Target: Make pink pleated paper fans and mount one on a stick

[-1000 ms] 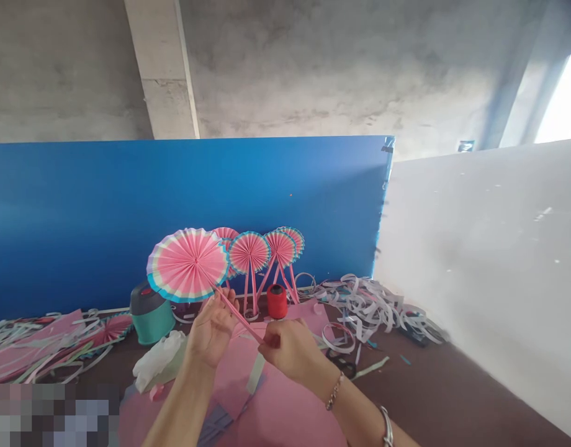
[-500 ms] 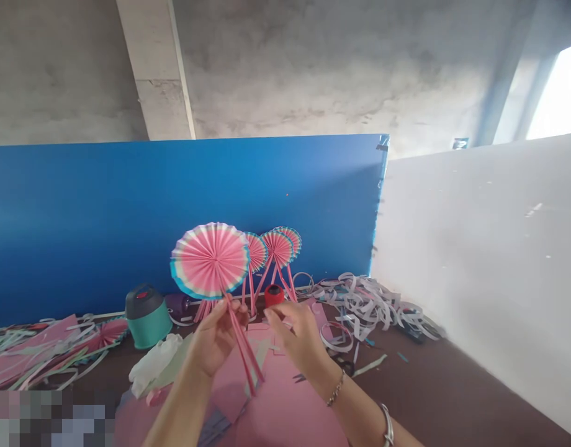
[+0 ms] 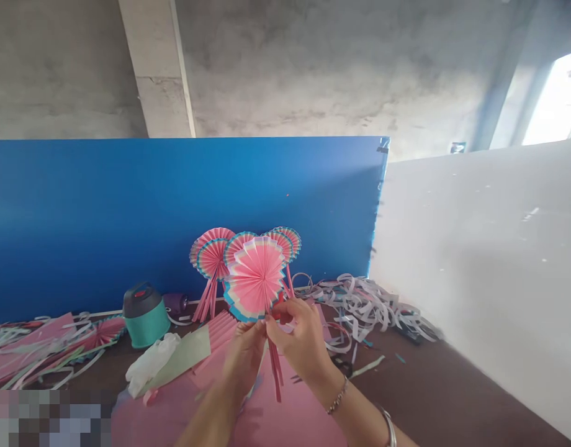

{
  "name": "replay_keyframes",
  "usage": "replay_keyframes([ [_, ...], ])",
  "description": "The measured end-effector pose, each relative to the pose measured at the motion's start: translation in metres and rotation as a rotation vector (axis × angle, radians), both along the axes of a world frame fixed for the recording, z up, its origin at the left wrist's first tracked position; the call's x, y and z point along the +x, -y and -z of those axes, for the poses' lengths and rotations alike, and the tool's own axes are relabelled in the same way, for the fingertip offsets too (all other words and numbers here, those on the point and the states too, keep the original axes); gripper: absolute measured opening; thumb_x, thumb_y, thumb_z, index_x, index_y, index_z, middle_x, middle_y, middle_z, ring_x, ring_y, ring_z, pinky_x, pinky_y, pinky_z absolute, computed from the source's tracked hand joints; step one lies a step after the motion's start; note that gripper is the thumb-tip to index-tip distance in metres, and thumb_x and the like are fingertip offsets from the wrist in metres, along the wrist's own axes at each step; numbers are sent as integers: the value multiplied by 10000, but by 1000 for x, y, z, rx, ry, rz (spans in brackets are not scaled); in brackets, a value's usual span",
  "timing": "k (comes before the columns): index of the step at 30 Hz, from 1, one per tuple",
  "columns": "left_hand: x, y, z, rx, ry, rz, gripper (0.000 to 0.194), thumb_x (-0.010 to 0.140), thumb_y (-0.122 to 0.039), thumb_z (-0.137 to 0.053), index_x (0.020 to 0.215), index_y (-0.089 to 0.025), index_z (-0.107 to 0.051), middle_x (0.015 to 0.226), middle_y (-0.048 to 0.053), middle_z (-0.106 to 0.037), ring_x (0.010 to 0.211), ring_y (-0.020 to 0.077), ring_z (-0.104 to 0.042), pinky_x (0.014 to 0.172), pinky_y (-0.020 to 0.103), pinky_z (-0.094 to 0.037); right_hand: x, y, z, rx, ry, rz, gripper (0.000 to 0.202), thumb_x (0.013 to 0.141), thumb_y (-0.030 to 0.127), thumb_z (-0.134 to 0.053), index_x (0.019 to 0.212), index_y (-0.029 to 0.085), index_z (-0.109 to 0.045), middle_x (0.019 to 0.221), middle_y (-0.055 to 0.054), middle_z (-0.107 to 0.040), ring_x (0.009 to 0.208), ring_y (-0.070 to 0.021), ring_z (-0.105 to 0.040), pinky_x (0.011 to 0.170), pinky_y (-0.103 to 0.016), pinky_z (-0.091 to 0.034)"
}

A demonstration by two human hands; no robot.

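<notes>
Held fan: the round, pleated paper fan (image 3: pixel 257 276) is raised over the near middle of the table (image 3: pixel 406 385); it is pink with pale bands and a blue edge at its lower left, and its outline is uneven.
Fan sticks: narrow pink sticks (image 3: pixel 276 369) hang below the fan, between the two hands.
Left hand: the left hand (image 3: pixel 248 338) has its fingers closed on the lower edge of the paper fan, near the top of the sticks.
Right hand: the right hand (image 3: pixel 297 335) is bent in at the base of the paper fan, thumb and fingers at the top of the sticks; it seems to touch them, but whether it pinches them I cannot tell.
Wrist: a chain bracelet (image 3: pixel 337 395) and, closer to the camera, a silver bangle (image 3: pixel 389 427) are on the right arm.
Standing fans: finished-looking fans (image 3: pixel 214 254) stand at the far side before the blue panel (image 3: pixel 174 198), partly behind the held one.
Far left: a teal container (image 3: pixel 147 323) with a dark top, and a dark purple object (image 3: pixel 175 303) just beside it.
Near left: a crumpled white plastic bag (image 3: pixel 152 360) against a pale green sheet (image 3: pixel 187 357).
Under the hands: pink sheets (image 3: pixel 285 416) lie on the table.
Far right: a tangled heap of pale strips (image 3: pixel 369 304) lies near the white partition (image 3: pixel 476 248).
</notes>
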State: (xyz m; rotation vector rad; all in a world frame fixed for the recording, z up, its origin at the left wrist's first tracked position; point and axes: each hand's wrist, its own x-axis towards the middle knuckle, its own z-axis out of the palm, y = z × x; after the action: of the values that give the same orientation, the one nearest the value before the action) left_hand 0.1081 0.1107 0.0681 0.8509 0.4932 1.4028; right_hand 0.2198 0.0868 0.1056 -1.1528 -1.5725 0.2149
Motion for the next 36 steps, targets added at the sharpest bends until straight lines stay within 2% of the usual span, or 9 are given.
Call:
replay_keyframes([
  [8,8,14,-10,110,-213,-7,205,675,-370,-746,732,-175,-723,804,66,-716,963,268,-608,879,359,-419,-2,-1,1,-74,-216,1,150,720,293,-590,624,189,-640,609,-5,-609,600,-147,-532,589,-264,-406],
  [16,27,18,14,80,-223,193,188,676,-323,-770,738,-165,-689,715,22,-675,699,156,-587,727,279,-425,10,-9,-5,-95,-426,64,277,713,418,-622,595,169,-640,547,-12,-612,525,-140,-526,509,-246,-405],
  [19,41,30,27,65,-340,321,223,625,-361,-776,656,-173,-659,702,20,-647,651,153,-555,606,257,-404,28,-14,-10,-18,-477,144,302,713,452,-639,656,158,-678,583,-26,-641,552,-154,-549,527,-254,-419],
  [21,50,37,40,97,-540,387,152,595,-290,-771,636,-179,-675,687,16,-651,670,159,-561,659,270,-411,44,-20,-13,44,-522,212,313,717,460,-640,678,153,-688,590,-32,-647,557,-160,-551,533,-263,-420],
  [23,56,39,54,81,-661,314,146,604,-256,-734,735,-197,-713,710,20,-670,711,181,-572,686,289,-419,58,-29,-16,78,-538,303,312,721,456,-638,703,150,-697,613,-42,-658,572,-168,-553,542,-271,-419],
  [25,59,34,67,121,-753,85,159,664,-267,-677,808,-218,-722,738,20,-679,705,180,-556,690,291,-415,69,-45,-17,99,-516,363,305,727,445,-631,730,148,-705,652,-57,-679,598,-181,-569,567,-281,-427],
  [27,58,28,76,97,-740,-185,169,726,-290,-624,855,-217,-707,785,35,-678,708,182,-542,675,289,-409,74,-64,-14,106,-463,374,313,744,443,-606,739,147,-706,685,-72,-696,634,-199,-593,609,-294,-437],
  [29,55,21,81,107,-705,-363,186,766,-309,-598,882,-199,-693,822,59,-667,760,199,-545,697,298,-407,73,-86,-9,112,-372,397,324,757,445,-577,719,148,-702,683,-81,-700,658,-213,-605,649,-307,-431],
  [36,51,18,84,228,-711,-514,234,804,-422,-573,803,-214,-681,730,55,-654,717,217,-553,703,332,-413,53,-152,22,42,-146,500,366,805,454,-460,719,176,-683,755,-75,-719,724,-219,-619,798,-348,-345],
])
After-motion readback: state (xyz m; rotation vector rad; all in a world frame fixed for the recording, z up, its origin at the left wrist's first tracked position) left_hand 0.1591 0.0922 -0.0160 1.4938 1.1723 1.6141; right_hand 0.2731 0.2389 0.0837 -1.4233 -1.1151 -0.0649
